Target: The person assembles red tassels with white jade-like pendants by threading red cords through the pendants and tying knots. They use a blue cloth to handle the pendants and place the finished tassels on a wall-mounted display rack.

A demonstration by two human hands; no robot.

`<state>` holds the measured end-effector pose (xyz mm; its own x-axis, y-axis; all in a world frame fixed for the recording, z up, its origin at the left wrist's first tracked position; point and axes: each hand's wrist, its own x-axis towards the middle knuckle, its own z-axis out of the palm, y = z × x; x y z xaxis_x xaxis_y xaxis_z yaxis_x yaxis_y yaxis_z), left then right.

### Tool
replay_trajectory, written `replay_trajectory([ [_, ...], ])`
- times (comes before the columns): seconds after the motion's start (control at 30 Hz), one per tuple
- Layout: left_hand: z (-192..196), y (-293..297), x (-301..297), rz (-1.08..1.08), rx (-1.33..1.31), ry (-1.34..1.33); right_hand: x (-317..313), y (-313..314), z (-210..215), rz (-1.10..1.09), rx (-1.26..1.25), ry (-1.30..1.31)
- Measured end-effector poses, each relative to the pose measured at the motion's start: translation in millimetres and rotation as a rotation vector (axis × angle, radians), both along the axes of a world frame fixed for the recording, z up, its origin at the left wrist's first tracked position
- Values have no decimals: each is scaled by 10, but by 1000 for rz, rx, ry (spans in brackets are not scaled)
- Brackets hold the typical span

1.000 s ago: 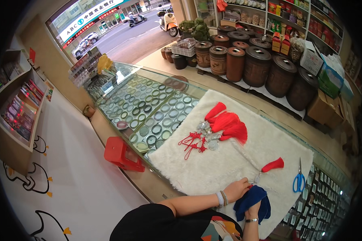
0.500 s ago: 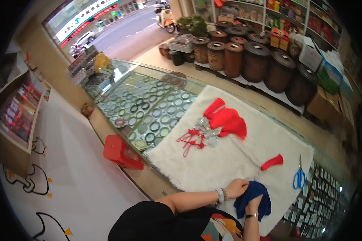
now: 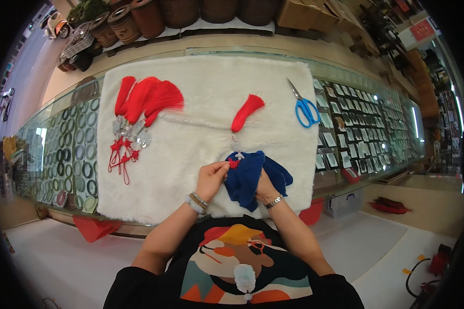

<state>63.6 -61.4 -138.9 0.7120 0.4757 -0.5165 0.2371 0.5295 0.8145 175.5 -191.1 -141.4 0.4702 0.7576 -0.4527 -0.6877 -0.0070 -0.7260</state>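
A pendant with a red tassel (image 3: pixel 247 113) lies on the white fluffy mat (image 3: pixel 196 98), stretching from its fringe down to a small pale charm and a red cord knot (image 3: pixel 233 164). My left hand (image 3: pixel 211 181) pinches at that knot, along the upper left edge of a dark blue cloth (image 3: pixel 245 180). Partly covered by the cloth, my right hand (image 3: pixel 265 188) grips its folds; the fingertips are hidden. At the mat's left lies a bunch of similar red tassel pendants (image 3: pixel 149 100), with clear charms and looped red cords.
Blue-handled scissors (image 3: pixel 307 113) lie at the mat's right edge, points away from me. Under the mat is a glass display counter, with bangles (image 3: pixel 69 149) at left and small carded pieces (image 3: pixel 358 123) at right. Dark lidded barrels (image 3: pixel 180 13) stand beyond.
The view has swung to the right, so the counter now runs straight across. The red knot and pale charm now show beside my left hand; the cloth remains in my right.
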Motion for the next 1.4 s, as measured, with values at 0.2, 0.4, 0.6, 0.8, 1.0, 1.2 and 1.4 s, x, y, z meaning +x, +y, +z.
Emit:
replay_trajectory([
  [0.2, 12, -20, -22, -15, 24, -54, -1, 33, 84, -23, -16, 29],
  [0.4, -68, -67, -44, 38, 87, -89, -51, 140, 11, -49, -100, -59],
  [0.6, -19, -13, -12, 44, -60, -18, -34, -22, -67, -92, -30, 45],
  [0.8, -6, -31, -15, 66, -62, -56, -42, 20, -18, -80, -3, 8],
  [1.0, -18, -47, -26, 61, -40, -65, -59, 136, -5, -69, -68, -178],
  [1.2, -27, -44, -14, 65, -90, -30, -10, 30, -12, -38, 20, -57],
  [1.4, -190, -173, -43, 45, 160, -101, -71, 93, -84, 3, -175, -303],
])
